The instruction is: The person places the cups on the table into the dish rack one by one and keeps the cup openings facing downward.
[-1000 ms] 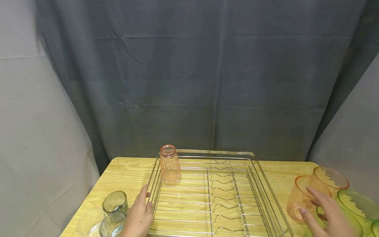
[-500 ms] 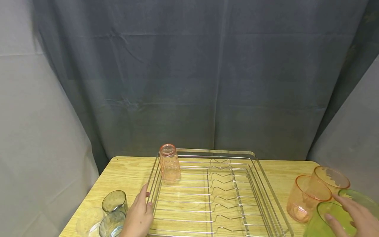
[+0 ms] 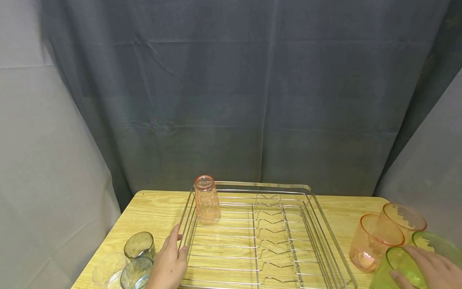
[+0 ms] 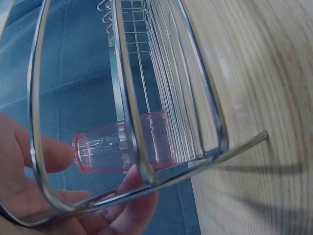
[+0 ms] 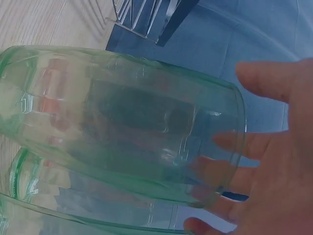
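Observation:
My left hand (image 3: 167, 263) grips the left side of a metal wire dish rack (image 3: 260, 184), its fingers curled round the bar in the left wrist view. Inside the rack's back left corner, a pink tumbler (image 3: 207, 202) stands upside down. At the right, my right hand (image 3: 433, 269) is at the mouth of an upright green tumbler (image 3: 382, 277). In the right wrist view, the thumb (image 5: 269, 81) is apart from the glass (image 5: 122, 112), beyond its rim, and the other fingers show partly through its wall. Much of this hand's palm is hidden in the head view.
Two orange tumblers (image 3: 375, 241) and another green one (image 3: 438, 245) crowd round the right hand. Left of the rack stand two grey glasses (image 3: 140, 244) and a clear one (image 3: 108, 271). A dark curtain (image 3: 231, 100) hangs behind the wooden table (image 3: 159, 200).
My right hand has moved right and down from beside the orange tumbler to the green tumbler's mouth. The left hand keeps its grip on the rack.

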### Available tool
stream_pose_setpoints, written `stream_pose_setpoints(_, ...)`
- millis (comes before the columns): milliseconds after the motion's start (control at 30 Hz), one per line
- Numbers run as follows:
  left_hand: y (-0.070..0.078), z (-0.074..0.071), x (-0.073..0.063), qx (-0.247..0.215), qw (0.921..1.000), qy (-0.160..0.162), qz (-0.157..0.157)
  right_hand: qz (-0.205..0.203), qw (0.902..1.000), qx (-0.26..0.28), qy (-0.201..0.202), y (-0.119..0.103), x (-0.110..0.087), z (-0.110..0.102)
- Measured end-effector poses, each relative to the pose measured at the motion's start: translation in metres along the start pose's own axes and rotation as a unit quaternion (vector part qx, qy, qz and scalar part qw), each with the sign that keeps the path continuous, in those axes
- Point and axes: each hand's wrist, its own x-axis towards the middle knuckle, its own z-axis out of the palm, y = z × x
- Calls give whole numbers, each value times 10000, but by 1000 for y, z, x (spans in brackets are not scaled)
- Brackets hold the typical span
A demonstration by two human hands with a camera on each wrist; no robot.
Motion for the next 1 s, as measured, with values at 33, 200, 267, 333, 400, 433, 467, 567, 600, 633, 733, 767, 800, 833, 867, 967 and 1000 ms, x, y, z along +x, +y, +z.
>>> stream_pose_setpoints(33, 0, 0, 0, -18, 10000, -3, 3, -49, 10000, -44, 24, 0, 0, 2)
stream_pose_setpoints(200, -1, 1, 1, -67, 10000, 22, 0, -345, 9991, -254, 64, 1, 0, 7)
stream_pose_setpoints(267, -1, 1, 1, -60, 10000, 29, -15, -490, 9980, -238, 334, 2, -1, 11)
stream_pose_setpoints(333, -2, 2, 1, -52, 10000, 32, -50, -708, 9929, -144, 941, 2, -3, 17)
stream_pose_setpoints(400, -2, 2, 0, -47, 10000, 20, -69, -962, 9821, -34, 1620, 3, -5, 23)
stream_pose_setpoints(433, -2, 2, 0, -34, 10000, 20, -89, -1071, 9770, 18, 1842, 4, -6, 25)
stream_pose_setpoints(467, -2, 2, 0, -25, 9999, 30, -100, -1199, 9715, 54, 2042, 5, -6, 27)
stream_pose_setpoints(567, -1, 2, 0, -19, 9999, 44, -103, -1652, 9570, 58, 2385, 9, -4, 27)
stream_pose_setpoints(600, 0, 2, 0, -39, 9999, 57, -120, -1814, 9525, 39, 2446, 10, -2, 25)
stream_pose_setpoints(633, 0, 2, 0, -50, 9999, 60, -84, -1942, 9493, 18, 2471, 10, -1, 24)
stream_pose_setpoints(733, 1, 2, 0, -96, 9999, 55, -44, -2239, 9398, 27, 2581, 10, 1, 19)
stream_pose_setpoints(767, 1, 1, 0, -96, 9999, 46, -21, -2272, 9380, 49, 2616, 9, 1, 18)
stream_pose_setpoints(800, 1, 1, 0, -90, 10000, 37, 0, -2274, 9379, 71, 2619, 8, 0, 17)
stream_pose_setpoints(833, 1, 0, -1, -81, 10000, 32, -3, -2320, 9359, 100, 2647, 7, 0, 16)
stream_pose_setpoints(867, 1, 0, -1, -80, 10000, 31, -26, -2373, 9334, 151, 2686, 5, 0, 14)
stream_pose_setpoints(967, 1, -1, -1, -97, 9999, 16, -37, -2585, 9238, 309, 2808, 1, 1, 10)
stream_pose_setpoints(1000, 2, 0, -1, -116, 9999, 19, -57, -2663, 9208, 346, 2828, 0, 2, 8)
